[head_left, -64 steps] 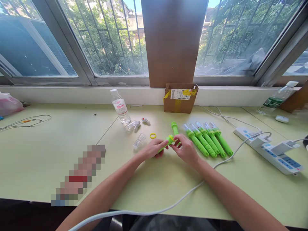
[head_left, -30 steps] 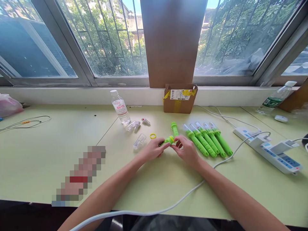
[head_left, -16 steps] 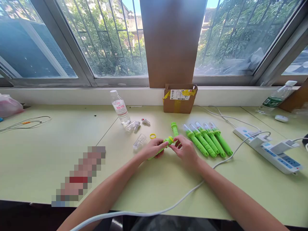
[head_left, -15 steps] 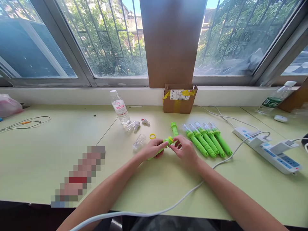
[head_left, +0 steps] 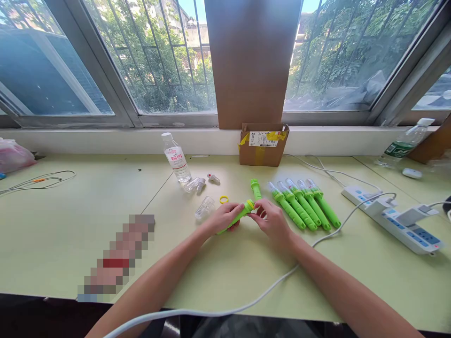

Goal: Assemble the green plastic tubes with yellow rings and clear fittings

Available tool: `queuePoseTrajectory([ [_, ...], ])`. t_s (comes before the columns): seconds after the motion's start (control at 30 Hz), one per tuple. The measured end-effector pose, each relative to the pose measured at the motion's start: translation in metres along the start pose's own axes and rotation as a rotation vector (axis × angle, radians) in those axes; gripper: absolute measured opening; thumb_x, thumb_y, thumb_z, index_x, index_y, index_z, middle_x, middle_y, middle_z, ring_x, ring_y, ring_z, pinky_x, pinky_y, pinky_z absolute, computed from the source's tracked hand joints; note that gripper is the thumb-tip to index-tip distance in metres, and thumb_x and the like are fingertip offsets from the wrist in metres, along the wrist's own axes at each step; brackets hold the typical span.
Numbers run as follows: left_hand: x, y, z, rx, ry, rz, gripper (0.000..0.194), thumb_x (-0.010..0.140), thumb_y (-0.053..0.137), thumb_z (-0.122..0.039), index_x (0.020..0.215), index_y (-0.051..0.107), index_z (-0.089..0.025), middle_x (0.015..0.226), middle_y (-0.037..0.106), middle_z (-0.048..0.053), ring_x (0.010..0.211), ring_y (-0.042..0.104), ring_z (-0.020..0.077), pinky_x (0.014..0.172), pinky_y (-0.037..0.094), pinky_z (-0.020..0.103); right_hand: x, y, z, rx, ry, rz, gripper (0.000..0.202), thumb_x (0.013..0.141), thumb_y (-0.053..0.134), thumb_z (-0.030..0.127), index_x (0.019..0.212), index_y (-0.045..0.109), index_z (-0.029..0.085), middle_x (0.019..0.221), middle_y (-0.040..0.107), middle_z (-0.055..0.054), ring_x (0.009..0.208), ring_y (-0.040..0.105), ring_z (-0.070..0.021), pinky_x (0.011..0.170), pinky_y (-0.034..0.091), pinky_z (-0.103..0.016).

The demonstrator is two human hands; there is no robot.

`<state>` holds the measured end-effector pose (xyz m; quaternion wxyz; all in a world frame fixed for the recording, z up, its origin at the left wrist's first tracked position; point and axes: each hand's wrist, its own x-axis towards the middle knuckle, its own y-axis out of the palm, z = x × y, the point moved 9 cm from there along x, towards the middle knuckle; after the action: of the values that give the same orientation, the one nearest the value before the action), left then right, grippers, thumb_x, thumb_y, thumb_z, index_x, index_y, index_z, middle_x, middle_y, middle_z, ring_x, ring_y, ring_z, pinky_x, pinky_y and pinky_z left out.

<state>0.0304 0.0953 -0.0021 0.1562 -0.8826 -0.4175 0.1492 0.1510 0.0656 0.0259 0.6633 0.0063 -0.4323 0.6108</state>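
A green torch-shaped plastic handle (head_left: pixel 237 218) with a yellow ring (head_left: pixel 250 204) round its wider end lies slantwise in my left hand (head_left: pixel 228 217), whose fingers wrap it and whose thumb rests along the top. At that ringed end, my right hand (head_left: pixel 270 217) has its thumb and fingers pinched close; what lies between them is hidden. Just behind is another green handle (head_left: pixel 256 188) without a clear cap. A loose yellow ring (head_left: pixel 224 199) and a clear plastic cap (head_left: pixel 205 209) lie by my left hand. Several capped green handles (head_left: pixel 301 204) lie in a row to the right.
A water bottle (head_left: pixel 176 158) stands behind more clear parts (head_left: pixel 194 185) and a small red-tipped piece (head_left: pixel 213 179). An open cardboard box (head_left: pixel 262 155) is at the back. Right lies a power strip (head_left: pixel 391 218); its white cable (head_left: pixel 282 278) crosses under my right forearm.
My left thumb has shifted along the handle, baring more of its green body. My right hand stays at the ringed end, nearly unmoved.
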Motion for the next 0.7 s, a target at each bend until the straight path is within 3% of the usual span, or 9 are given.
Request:
queuePoseTrajectory([
  [0.13,-0.002,-0.010,-0.012,0.479,0.126,-0.206,0.043,0.085,0.041,-0.059,0.075,0.048,-0.018,0.059,0.053,-0.001,0.052,0.049,0.0120,0.049,0.029,0.023,-0.001,-0.004,-0.001,-0.040,-0.008,-0.041,0.011,0.083,0.061,0.026,0.087,0.053,0.020,0.079,0.059,-0.001,0.058,0.059,-0.0135,0.055,0.048,-0.026],
  [0.27,-0.002,-0.014,-0.014,0.857,0.120,-0.344,0.038,0.086,0.044,-0.056,0.082,0.052,-0.019,0.066,0.057,0.002,0.058,0.055,0.0167,0.052,0.026,0.025,0.000,-0.009,-0.011,-0.038,0.083,-0.111,0.015,0.080,0.065,0.029,0.084,0.053,0.020,0.073,0.059,0.000,0.055,0.057,-0.0135,0.053,0.047,-0.027],
  [0.47,0.000,-0.009,-0.010,0.886,0.129,-0.304,0.035,0.092,0.036,-0.049,0.082,0.052,-0.020,0.071,0.060,0.002,0.062,0.057,0.0167,0.053,0.026,0.025,0.000,-0.004,-0.022,-0.009,0.160,-0.080,0.018,0.079,0.066,0.032,0.084,0.054,0.020,0.071,0.060,0.000,0.052,0.056,-0.0132,0.051,0.047,-0.027],
  [0.7,0.003,-0.014,-0.005,0.652,0.130,-0.216,0.038,0.088,0.039,-0.053,0.073,0.051,-0.020,0.060,0.050,-0.003,0.055,0.045,0.0126,0.052,0.025,0.024,0.000,-0.004,-0.020,-0.013,0.168,-0.064,0.020,0.077,0.066,0.035,0.083,0.055,0.019,0.073,0.063,-0.001,0.053,0.056,-0.0129,0.052,0.048,-0.027],
])
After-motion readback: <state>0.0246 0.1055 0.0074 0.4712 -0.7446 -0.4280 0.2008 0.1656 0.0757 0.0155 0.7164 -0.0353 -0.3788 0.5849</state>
